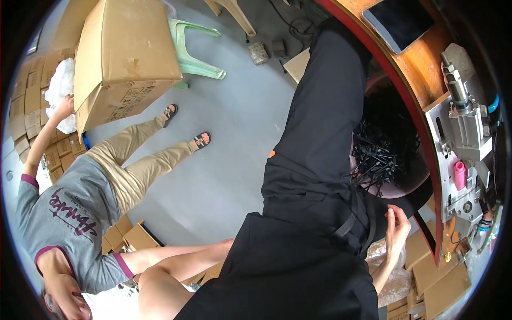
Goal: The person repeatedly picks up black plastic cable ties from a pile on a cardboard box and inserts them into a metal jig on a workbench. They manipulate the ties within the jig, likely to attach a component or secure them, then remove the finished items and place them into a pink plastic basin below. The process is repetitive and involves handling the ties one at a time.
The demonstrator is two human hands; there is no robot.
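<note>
My right hand is at my right side, between my black-clad lap and the machine bench. Its fingers are curled with the tips close together; anything between them is too small to make out. Just beyond it, a pinkish round tub under the bench edge holds a heap of thin black plastic pieces. My bare left arm bends at the lower left, and its hand is hidden behind my dark clothing.
The bench's red rim curves along the right, carrying a phone and a metal fixture with a pink part. On the left, a person stands by a large carton on a green stool.
</note>
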